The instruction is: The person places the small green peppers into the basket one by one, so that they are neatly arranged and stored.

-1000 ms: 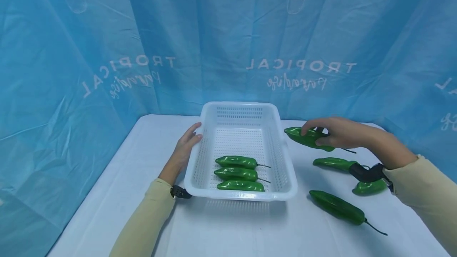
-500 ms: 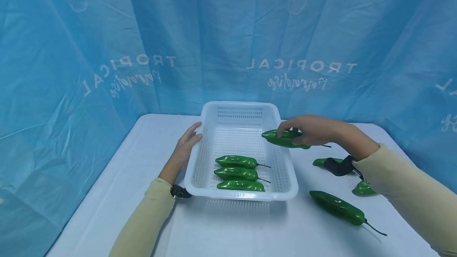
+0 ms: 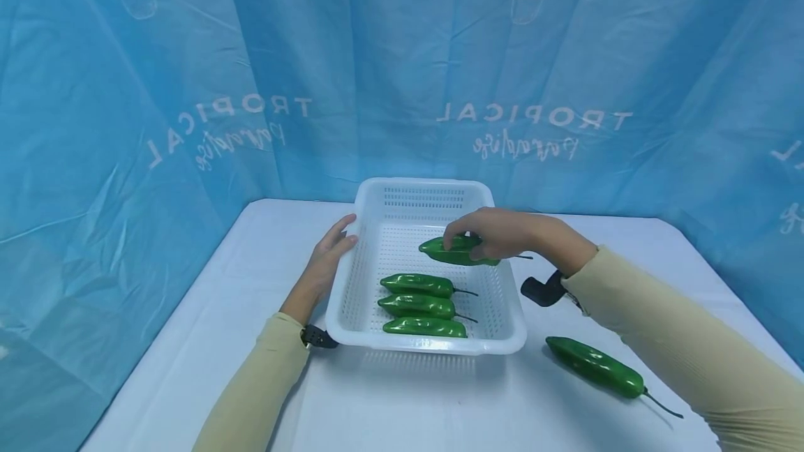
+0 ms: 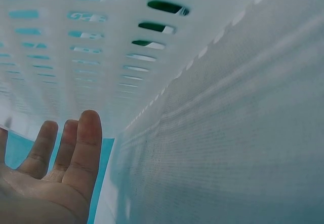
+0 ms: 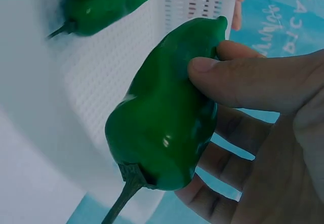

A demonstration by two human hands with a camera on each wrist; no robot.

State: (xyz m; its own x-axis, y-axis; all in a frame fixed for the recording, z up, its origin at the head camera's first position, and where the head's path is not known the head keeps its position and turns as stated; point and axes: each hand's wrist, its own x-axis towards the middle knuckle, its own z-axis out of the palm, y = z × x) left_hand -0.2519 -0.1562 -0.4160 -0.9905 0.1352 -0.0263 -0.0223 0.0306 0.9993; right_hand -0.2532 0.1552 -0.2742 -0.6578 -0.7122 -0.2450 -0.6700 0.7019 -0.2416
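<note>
A white perforated plastic basket (image 3: 425,344) stands on the table. Inside, at its near end, several green chili peppers (image 3: 416,306) lie side by side, stems pointing right. Over the far half of the basket, my right hand (image 3: 496,232) pinches another green chili pepper (image 5: 167,107) between thumb and fingers; its stem hangs free in the right wrist view. My left hand (image 3: 328,257) rests against the basket's left side, and its fingers look straight in the left wrist view (image 4: 66,153).
One more green pepper (image 3: 595,367) lies on the white-covered table (image 3: 402,417) right of the basket. The right sleeve (image 3: 678,347) hides part of the table there. A blue printed curtain (image 3: 389,54) hangs behind and at the sides.
My right hand has carried its pepper leftward from the table's right side, across the basket's rim, to above the inside. The left hand and basket have stayed put.
</note>
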